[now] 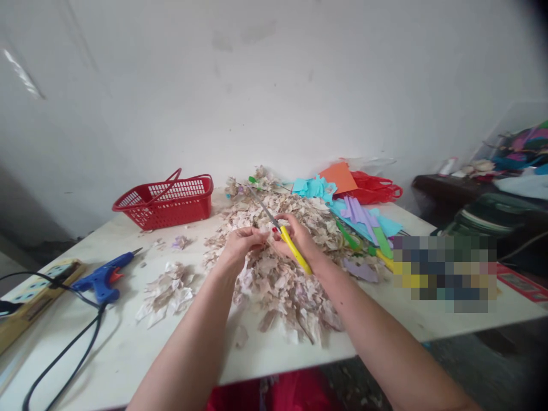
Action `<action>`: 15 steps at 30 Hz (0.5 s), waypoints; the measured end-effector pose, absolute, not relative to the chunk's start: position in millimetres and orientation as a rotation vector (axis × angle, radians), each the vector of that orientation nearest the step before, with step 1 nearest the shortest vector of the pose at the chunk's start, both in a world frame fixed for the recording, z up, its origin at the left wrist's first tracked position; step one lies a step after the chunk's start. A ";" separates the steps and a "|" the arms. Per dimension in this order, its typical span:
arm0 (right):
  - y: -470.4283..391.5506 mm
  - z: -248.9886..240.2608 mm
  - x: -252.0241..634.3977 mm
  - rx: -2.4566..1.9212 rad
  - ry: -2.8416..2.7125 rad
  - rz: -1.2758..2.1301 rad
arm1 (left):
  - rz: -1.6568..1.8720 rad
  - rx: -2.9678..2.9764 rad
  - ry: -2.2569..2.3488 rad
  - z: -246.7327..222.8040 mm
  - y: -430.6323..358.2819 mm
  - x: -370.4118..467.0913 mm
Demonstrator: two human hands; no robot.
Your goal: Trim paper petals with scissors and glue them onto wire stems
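Note:
My right hand [303, 238] holds a pair of scissors [296, 251] with yellow handles. The closed-looking metal blades point up and away to the left. Close beside it, my left hand [240, 244] has its fingers pinched on a small pale scrap, partly hidden at the fingertips. Both hands are over a large heap of crumpled off-white scraps [291, 297], like paper or thin cloth, some tinged brown or lilac. A smaller clump of such scraps [171, 288] lies to the left on the white table [252, 362].
At the back left stands a red plastic basket [171, 208]. A blue glue gun [105, 279] with a black cord lies left, by a power strip [43, 297]. Turquoise paper [314, 187], an orange sheet [340, 178], lilac strips [359, 211] and a red bag [374, 188] lie back right.

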State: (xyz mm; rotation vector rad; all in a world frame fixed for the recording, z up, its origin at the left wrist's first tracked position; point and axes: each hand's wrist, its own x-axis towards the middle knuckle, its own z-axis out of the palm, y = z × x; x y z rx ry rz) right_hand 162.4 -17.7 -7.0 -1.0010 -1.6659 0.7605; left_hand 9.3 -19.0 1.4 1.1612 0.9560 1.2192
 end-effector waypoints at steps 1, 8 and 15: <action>-18.0 -5.8 161.3 -1.011 -1.621 0.796 | 1.243 1.116 0.940 0.8 -18.6 9.2; -28.7 9.2 160.9 -1.042 -1.475 0.903 | 1.242 1.039 0.858 -2.0 -18.9 10.5; -21.9 0.4 162.9 -0.935 -1.586 0.986 | 1.157 1.058 0.848 -2.3 -16.4 5.1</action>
